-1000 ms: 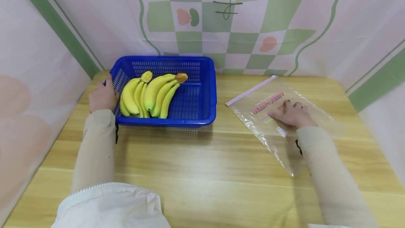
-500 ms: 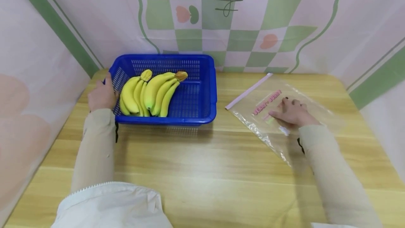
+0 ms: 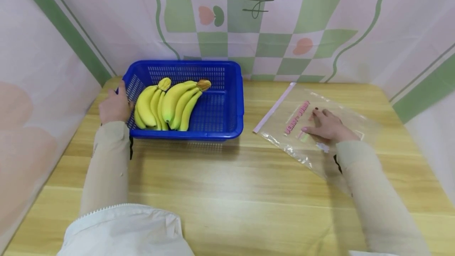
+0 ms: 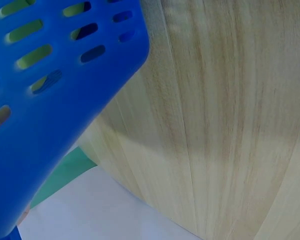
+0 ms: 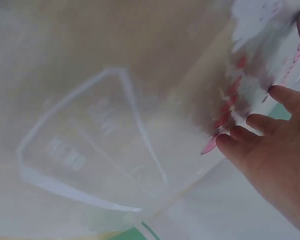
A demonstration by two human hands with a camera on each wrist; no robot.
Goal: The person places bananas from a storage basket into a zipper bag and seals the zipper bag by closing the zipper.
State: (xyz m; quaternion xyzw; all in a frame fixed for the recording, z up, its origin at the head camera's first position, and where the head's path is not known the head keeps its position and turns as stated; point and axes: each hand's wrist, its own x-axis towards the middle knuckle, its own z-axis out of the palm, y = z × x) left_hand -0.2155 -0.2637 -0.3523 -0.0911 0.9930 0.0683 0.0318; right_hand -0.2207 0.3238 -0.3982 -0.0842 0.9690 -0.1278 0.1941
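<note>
In the head view my left hand (image 3: 115,106) grips the left end of a blue plastic basket (image 3: 234,102). The left wrist view shows the basket's slotted wall (image 4: 55,95) near the wooden surface, with nearly all of that hand hidden behind it. Two bunches of bananas, one (image 3: 147,108) beside the other (image 3: 179,104), lie in the basket's left half. My right hand (image 3: 328,125) rests on a clear zip bag (image 3: 281,129) with pink lettering and a pink zip strip. Its fingers (image 5: 275,125) are spread over the film and lightly bent, not closed round it.
The wooden table (image 3: 213,192) runs under both arms. Behind it hangs a pink, white and green checked cloth (image 3: 245,46), close to the basket's far rim. More cloth walls rise at the left and right table edges.
Under my right hand the bag has turned counterclockwise, its zip strip now steeper and its near corner drawn farther from me. My left hand, the basket and the bananas keep their places.
</note>
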